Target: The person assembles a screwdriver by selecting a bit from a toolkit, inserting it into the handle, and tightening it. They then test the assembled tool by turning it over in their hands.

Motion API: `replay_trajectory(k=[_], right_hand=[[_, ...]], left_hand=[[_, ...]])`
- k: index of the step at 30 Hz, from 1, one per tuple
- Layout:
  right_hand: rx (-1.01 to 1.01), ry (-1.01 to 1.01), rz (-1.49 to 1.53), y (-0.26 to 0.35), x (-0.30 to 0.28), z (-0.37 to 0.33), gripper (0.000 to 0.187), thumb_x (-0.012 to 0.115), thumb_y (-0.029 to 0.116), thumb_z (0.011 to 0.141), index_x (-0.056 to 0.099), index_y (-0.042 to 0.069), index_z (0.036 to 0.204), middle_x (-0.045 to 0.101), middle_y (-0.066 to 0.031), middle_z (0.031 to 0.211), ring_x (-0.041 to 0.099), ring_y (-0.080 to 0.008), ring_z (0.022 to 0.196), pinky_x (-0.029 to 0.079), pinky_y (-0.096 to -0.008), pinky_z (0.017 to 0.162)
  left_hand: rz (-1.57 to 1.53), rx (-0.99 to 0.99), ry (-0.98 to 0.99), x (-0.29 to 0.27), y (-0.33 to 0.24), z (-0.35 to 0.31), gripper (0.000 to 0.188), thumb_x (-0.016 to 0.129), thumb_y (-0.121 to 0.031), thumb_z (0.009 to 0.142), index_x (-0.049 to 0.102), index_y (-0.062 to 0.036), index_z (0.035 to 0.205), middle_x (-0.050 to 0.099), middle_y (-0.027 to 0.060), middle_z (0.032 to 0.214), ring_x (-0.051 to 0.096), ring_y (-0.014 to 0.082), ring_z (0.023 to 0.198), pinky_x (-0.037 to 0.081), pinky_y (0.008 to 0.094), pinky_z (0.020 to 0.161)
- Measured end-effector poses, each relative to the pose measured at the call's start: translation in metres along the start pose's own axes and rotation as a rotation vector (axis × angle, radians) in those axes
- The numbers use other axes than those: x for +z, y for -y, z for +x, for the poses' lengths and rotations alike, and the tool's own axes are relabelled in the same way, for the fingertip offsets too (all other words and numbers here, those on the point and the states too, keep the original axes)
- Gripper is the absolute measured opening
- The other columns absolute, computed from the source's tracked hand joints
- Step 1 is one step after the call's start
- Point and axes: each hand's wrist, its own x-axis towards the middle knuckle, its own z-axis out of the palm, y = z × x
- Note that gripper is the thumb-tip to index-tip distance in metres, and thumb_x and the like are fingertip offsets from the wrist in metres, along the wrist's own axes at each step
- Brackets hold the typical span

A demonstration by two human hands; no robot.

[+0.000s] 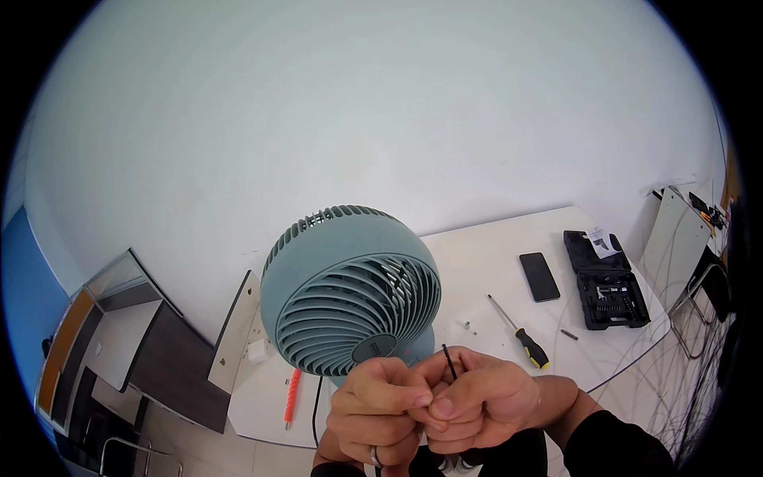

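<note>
My left hand (375, 409), with a ring on one finger, and my right hand (486, 397) meet at the near edge of the table. Thumbs and fingers of both are pinched together, fingertips touching. A thin black cord-like piece (450, 362) sticks up from the right hand's grip; its exact kind does not show. What the left fingertips pinch is hidden. Just behind the hands stands a round grey-green desk fan (350, 278), its spiral grille tilted toward me. The hands cover part of its base. A black cable (319, 409) runs down beside the left hand.
On the white table (461, 254) lie a yellow-black screwdriver (531, 347), a phone (540, 277), an open black tool case (610, 298), a small metal rod (569, 334), tiny loose parts (468, 327) and an orange-red stick (292, 400). Loose wires (699, 381) hang at right.
</note>
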Motion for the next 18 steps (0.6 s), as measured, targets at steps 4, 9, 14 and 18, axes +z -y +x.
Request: replay_trajectory(k=[4,9,14,18], right_hand=[[-0.016,-0.004,-0.026,-0.001,0.001,0.0,0.006,0.057,0.003,0.097,0.057,-0.003,0.098,0.033,0.0054,0.056,0.027,-0.0071,0.045,0.025,-0.0282,0.048],[-0.031,-0.027,-0.055,-0.002,0.0,-0.001,0.005,0.057,0.003,0.095,0.056,-0.002,0.095,0.032,0.0056,0.056,0.027,-0.0071,0.046,0.025,-0.0282,0.048],[-0.058,-0.071,-0.074,-0.002,0.001,0.0,0.01,0.058,0.007,0.094,0.055,-0.001,0.089,0.031,0.0046,0.056,0.027,-0.0078,0.046,0.025,-0.0285,0.048],[-0.027,-0.005,-0.107,-0.002,-0.001,0.003,0.016,0.052,0.014,0.098,0.053,0.003,0.086,0.031,0.0056,0.056,0.028,-0.0083,0.044,0.023,-0.028,0.046]], left_hand=[[-0.018,-0.005,0.012,-0.002,-0.001,0.0,0.045,0.062,-0.034,0.096,0.044,-0.019,0.057,0.042,-0.0061,0.063,0.045,0.011,0.065,0.045,0.0238,0.07],[-0.048,0.001,0.06,-0.003,0.001,0.004,0.042,0.061,-0.03,0.093,0.045,-0.0167,0.057,0.044,-0.0051,0.064,0.05,0.0128,0.067,0.048,0.0242,0.072],[-0.034,-0.086,0.127,-0.01,-0.003,0.006,0.039,0.062,-0.021,0.09,0.044,-0.0127,0.057,0.043,-0.0043,0.062,0.053,0.0144,0.065,0.051,0.0234,0.071],[0.062,-0.057,-0.191,-0.014,-0.019,-0.028,0.049,0.062,-0.033,0.095,0.037,-0.016,0.057,0.034,-0.0055,0.062,0.044,0.0113,0.056,0.048,0.022,0.066]])
